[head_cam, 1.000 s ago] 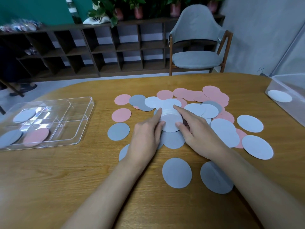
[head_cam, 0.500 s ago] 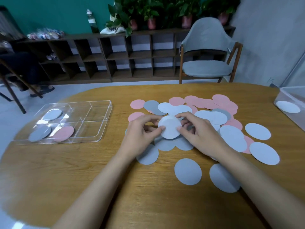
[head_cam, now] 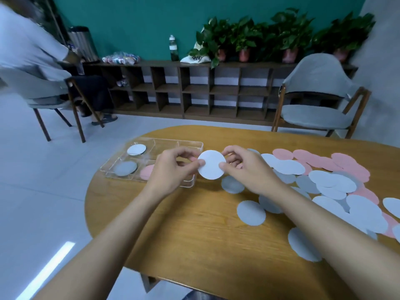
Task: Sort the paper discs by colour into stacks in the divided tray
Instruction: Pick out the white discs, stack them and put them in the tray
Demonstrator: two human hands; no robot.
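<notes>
A white paper disc (head_cam: 211,167) is held up above the table between both hands. My left hand (head_cam: 171,169) pinches its left edge and my right hand (head_cam: 246,169) pinches its right edge. Just behind my left hand lies the clear divided tray (head_cam: 164,144). It holds a white disc (head_cam: 136,149), a grey disc (head_cam: 125,168) and a pink disc (head_cam: 146,171), each in its own compartment. Several loose pink, grey and white discs (head_cam: 324,180) are spread over the wooden table (head_cam: 205,234) to the right.
The table's rounded left edge (head_cam: 86,204) is close to the tray. A grey chair (head_cam: 320,105) stands behind the table at the right. A person on another chair (head_cam: 43,83) sits at the far left. A low shelf (head_cam: 194,89) runs along the wall.
Both hands lifted the white disc off the pile and carried it left towards the tray. The view swung left and up, so the tray now sits behind my left hand.
</notes>
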